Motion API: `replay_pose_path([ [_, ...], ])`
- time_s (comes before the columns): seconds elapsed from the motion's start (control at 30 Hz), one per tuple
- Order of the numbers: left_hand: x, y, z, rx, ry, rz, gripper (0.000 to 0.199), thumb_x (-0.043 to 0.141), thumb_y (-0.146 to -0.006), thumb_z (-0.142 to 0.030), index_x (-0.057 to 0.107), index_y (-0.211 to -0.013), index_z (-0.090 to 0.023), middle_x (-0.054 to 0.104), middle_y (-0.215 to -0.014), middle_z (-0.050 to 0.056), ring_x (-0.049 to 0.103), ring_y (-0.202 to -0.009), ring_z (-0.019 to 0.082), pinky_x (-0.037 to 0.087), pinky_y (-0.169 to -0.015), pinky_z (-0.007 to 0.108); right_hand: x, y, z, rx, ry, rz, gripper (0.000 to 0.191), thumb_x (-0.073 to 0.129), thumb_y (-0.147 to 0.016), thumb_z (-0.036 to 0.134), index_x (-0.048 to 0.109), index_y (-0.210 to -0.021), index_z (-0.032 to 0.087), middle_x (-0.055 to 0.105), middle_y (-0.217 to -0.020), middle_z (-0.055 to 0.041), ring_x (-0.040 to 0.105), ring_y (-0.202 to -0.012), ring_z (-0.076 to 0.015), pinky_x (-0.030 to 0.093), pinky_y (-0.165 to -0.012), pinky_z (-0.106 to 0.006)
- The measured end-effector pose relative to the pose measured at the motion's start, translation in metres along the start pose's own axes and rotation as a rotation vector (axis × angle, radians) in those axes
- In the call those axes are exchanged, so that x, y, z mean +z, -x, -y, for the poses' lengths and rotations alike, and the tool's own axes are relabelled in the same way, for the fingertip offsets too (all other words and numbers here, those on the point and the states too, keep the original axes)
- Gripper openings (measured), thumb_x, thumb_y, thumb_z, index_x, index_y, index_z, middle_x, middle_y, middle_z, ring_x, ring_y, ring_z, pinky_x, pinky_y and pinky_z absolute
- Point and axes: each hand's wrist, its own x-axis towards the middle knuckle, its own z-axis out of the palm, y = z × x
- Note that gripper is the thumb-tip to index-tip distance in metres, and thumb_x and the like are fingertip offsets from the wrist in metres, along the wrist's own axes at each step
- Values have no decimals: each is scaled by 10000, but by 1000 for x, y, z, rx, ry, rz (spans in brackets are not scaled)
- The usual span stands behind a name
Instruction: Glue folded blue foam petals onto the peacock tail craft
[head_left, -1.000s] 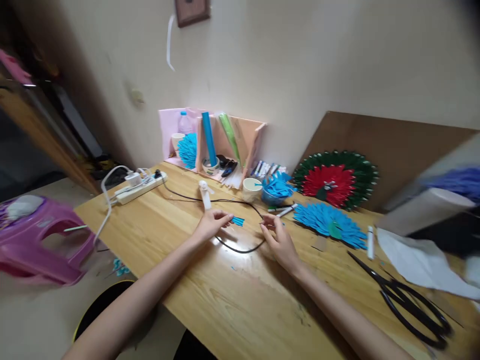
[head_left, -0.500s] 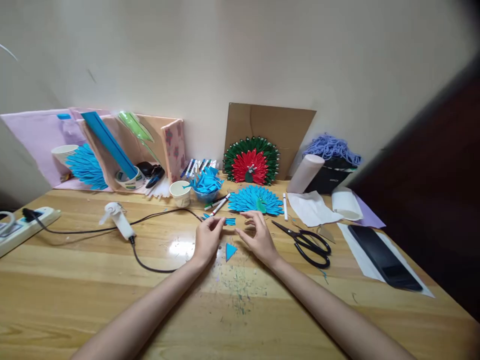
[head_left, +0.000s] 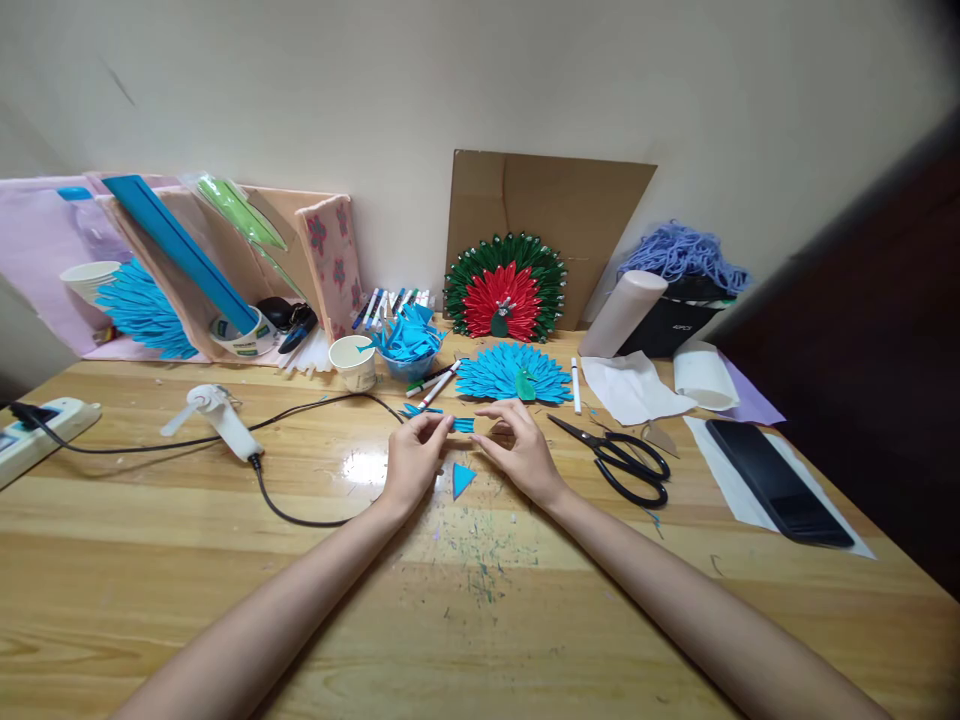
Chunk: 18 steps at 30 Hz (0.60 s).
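Pinched between the thumb and fingers of my left hand (head_left: 415, 462) is a small blue strip (head_left: 463, 425) with dark lines along it. My right hand (head_left: 522, 455) is held just to the right of the strip, thumb and fingers apart, with nothing visible in it. On the wood below and between the hands lies a blue triangle (head_left: 463, 480). Behind them rests a fan of blue petals (head_left: 487, 372) with a green bird-shaped piece (head_left: 525, 385) at its front. Black-handled scissors (head_left: 626, 462) lie to the right of my right hand.
A bowl of blue cut pieces (head_left: 409, 345), a paper cup (head_left: 352, 363) and markers (head_left: 440, 385) stand behind. At left are a white glue gun (head_left: 229, 425) with its cord and a power strip (head_left: 52, 435). A phone (head_left: 776, 480) lies right. A red-green fan (head_left: 517, 290) leans on cardboard (head_left: 555, 200).
The camera view has tilted down slightly, so things sit higher in the picture. My left hand keeps its hold on the strip; my right hand stays apart beside it.
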Motion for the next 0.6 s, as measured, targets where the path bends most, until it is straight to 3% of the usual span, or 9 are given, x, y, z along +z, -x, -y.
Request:
replay_pose_path([
  [0.6, 1, 1, 0, -28, 73, 50, 275, 586, -722, -391, 660, -770, -130, 671, -724, 53, 607, -667, 159, 456, -617, 245, 0, 0, 0, -20, 25, 16, 122, 579, -772, 236, 609, -887, 212, 543, -895, -52, 536, -793, -169, 481, -638, -291],
])
